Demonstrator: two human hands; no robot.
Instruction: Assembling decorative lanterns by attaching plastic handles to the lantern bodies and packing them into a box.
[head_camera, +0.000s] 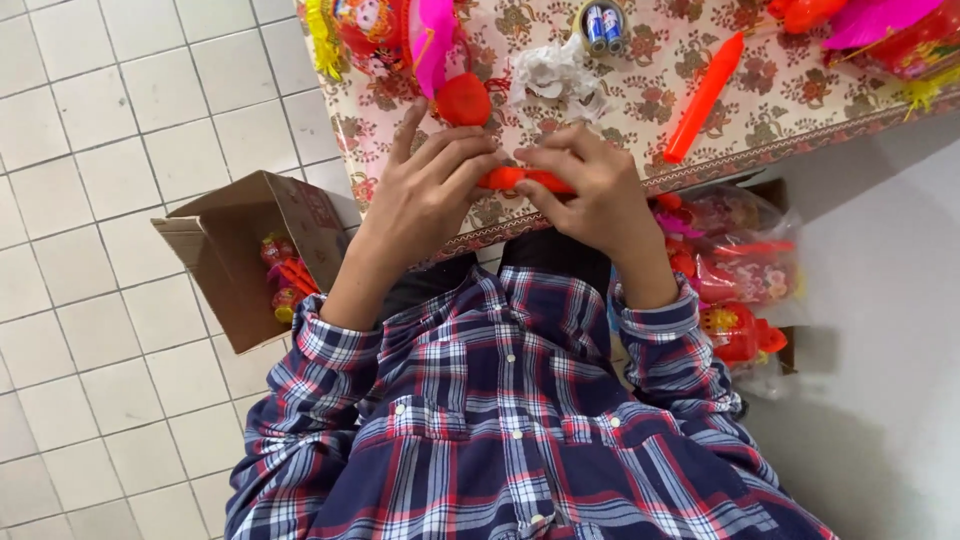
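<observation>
Both hands meet at the near edge of the table (760, 120): the left hand (430, 190) and the right hand (590, 185) are closed from either end on a red plastic stick (520, 179), held level just above the patterned cloth. One loose stick (704, 97), batteries (603, 27) and a finished lantern (375, 30) lie farther back. Judging by the cardboard box (245, 250) and bag (740, 260) of toys, many pieces remain to be handled.

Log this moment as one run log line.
left hand: holds red stick | right hand: holds red stick | where: table edge | nearby: cardboard box
</observation>
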